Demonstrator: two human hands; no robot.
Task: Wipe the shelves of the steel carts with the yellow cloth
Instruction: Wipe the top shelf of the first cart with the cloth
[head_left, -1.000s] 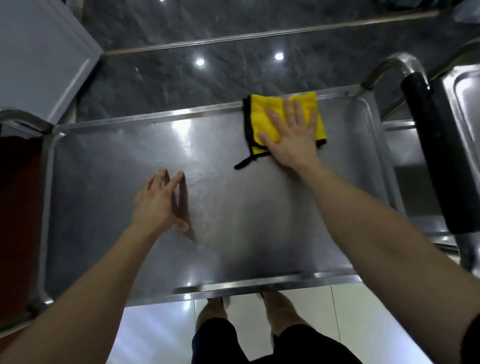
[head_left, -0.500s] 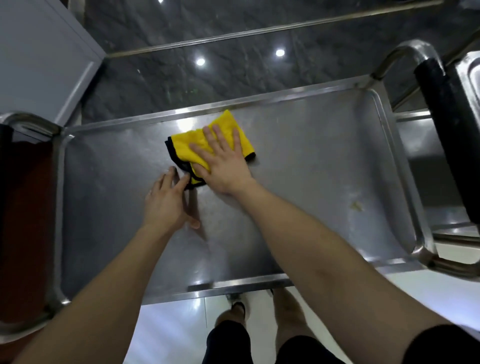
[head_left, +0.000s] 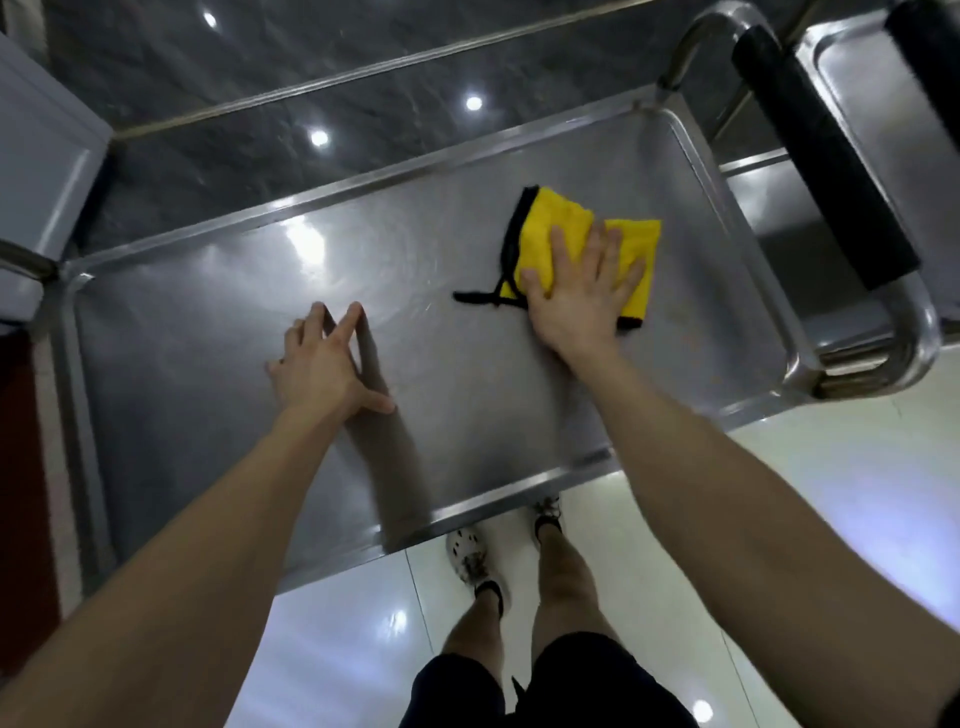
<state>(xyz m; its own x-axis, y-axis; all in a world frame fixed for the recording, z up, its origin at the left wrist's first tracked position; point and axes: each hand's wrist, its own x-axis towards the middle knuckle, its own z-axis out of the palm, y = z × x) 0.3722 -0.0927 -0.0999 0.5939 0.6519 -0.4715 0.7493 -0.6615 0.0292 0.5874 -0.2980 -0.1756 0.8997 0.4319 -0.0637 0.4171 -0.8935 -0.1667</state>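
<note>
head view: the yellow cloth (head_left: 551, 221) is pressed flat on the right part of the steel cart's shelf (head_left: 467, 410) by the right hand (head_left: 582, 299), fingers spread. the left hand (head_left: 322, 366) is rested on the shelf, well apart from the cloth, fingers straight and parted.

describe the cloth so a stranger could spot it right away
Find the big steel cart shelf filling the view. Toward its right end, the right hand presses flat on the yellow cloth. It is the only bright thing there, folded, with black trim and a black strap trailing left.
</note>
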